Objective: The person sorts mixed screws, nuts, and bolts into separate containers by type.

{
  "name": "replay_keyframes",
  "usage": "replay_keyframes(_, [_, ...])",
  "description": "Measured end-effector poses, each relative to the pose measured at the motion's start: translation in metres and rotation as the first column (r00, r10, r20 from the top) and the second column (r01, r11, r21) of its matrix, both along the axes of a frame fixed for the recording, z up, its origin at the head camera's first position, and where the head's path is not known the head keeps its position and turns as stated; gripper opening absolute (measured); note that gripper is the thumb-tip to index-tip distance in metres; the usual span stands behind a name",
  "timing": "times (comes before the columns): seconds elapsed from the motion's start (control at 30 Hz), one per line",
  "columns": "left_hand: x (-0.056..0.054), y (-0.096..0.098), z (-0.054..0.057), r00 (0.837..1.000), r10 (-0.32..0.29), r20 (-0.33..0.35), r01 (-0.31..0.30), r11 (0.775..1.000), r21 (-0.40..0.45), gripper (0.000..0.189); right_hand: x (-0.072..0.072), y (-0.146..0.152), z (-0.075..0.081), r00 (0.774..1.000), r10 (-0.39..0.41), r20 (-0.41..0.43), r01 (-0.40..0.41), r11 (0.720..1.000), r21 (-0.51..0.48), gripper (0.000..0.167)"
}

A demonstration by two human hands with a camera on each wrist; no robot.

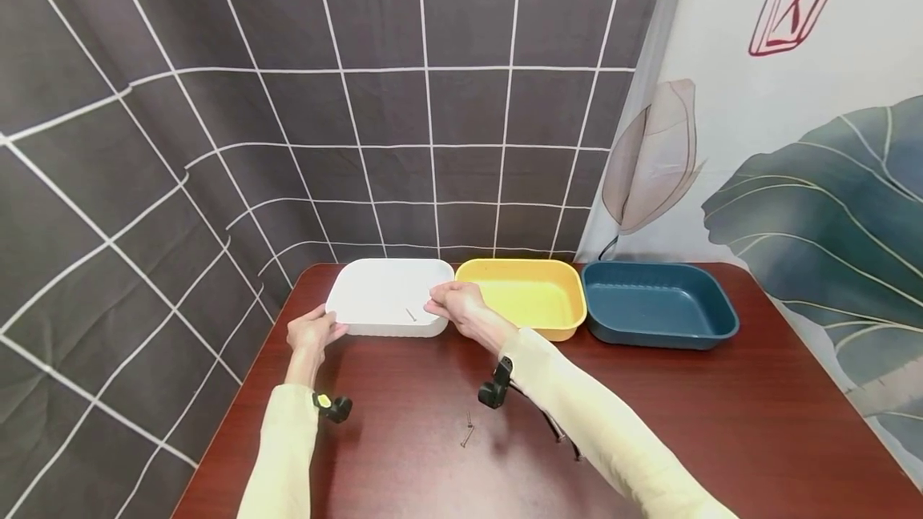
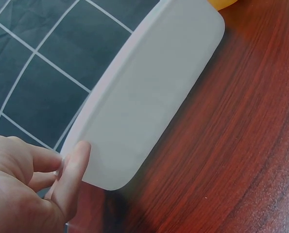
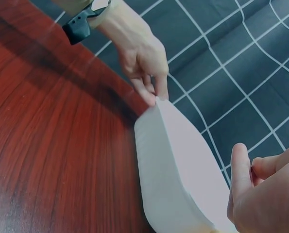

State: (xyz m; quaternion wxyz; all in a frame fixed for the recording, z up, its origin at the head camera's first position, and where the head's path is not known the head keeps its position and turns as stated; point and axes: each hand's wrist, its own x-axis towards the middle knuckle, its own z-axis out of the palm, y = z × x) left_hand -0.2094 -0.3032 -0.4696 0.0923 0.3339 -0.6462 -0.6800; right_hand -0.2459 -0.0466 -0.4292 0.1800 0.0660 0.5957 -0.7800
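Observation:
At the left of the row, a white bin stands on the table, with a small metal screw showing in it. My left hand pinches the bin's near left rim between thumb and fingers, as the left wrist view confirms. Over the bin's right end is my right hand. In the right wrist view, the right hand's thumb and index finger come together around a tiny dark spot, too small to identify. Two more screws lie on the table between my forearms.
A yellow bin adjoins the white one, and a dark blue bin stands to its right. All sit along the back of the reddish wooden table. Behind hangs a grey grid curtain. Thin dark pieces show beside my right forearm.

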Motion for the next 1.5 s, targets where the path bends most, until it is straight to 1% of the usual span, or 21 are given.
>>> replay_keyframes(0.23, [0.0, 0.001, 0.0, 1.0, -0.003, -0.007, 0.003, 1.0, -0.001, 0.051, -0.003, -0.007, 0.003, 0.999, -0.035, 0.013, 0.035, 0.999, 0.023, 0.024])
replay_keyframes(0.47, [0.0, 0.0, 0.002, 1.0, 0.002, -0.008, -0.001, 1.0, 0.021, 0.051, -0.007, -0.012, 0.002, 0.998, -0.06, 0.023, 0.059, 0.998, 0.028, 0.016])
replay_keyframes(0.6, [-0.001, 0.001, 0.002, 1.0, 0.011, -0.012, -0.01, 0.999, 0.034, 0.052, -0.007, -0.013, 0.0, 0.997, -0.08, 0.001, 0.08, 0.996, 0.027, 0.019])
replay_keyframes(0.7, [-0.001, 0.002, 0.002, 1.0, 0.009, -0.012, -0.009, 0.999, 0.042, 0.053, -0.005, -0.013, -0.002, 0.997, -0.061, -0.038, 0.063, 0.996, 0.057, 0.023])
replay_keyframes(0.8, [-0.001, 0.001, 0.002, 1.0, 0.003, -0.009, -0.003, 0.999, 0.041, 0.053, -0.002, -0.012, -0.004, 0.997, -0.027, -0.073, 0.033, 0.996, 0.082, 0.022])
replay_keyframes(0.93, [0.0, 0.0, 0.003, 1.0, 0.002, -0.01, -0.001, 0.999, 0.047, 0.052, 0.001, -0.009, -0.003, 0.996, 0.008, -0.093, -0.002, 0.998, 0.062, 0.022])
replay_keyframes(1.07, [0.002, 0.0, 0.003, 1.0, 0.006, -0.004, -0.006, 0.998, 0.066, 0.051, 0.008, 0.0, -0.001, 0.992, 0.036, -0.125, -0.029, 0.998, 0.058, 0.017])
replay_keyframes(1.2, [0.002, 0.0, 0.005, 1.0, 0.003, 0.002, -0.004, 0.998, 0.067, 0.051, 0.021, 0.015, -0.004, 0.986, 0.073, -0.152, -0.064, 0.996, 0.066, 0.009])
replay_keyframes(1.37, [0.001, 0.0, 0.006, 1.0, 0.006, 0.006, -0.006, 0.998, 0.059, 0.051, 0.036, 0.035, -0.011, 0.981, 0.122, -0.15, -0.116, 0.992, 0.053, 0.015])
replay_keyframes(1.5, [0.0, -0.001, 0.005, 1.0, 0.007, 0.008, -0.007, 0.997, 0.075, 0.051, 0.045, 0.048, -0.017, 0.977, 0.159, -0.144, -0.145, 0.984, 0.099, 0.018])
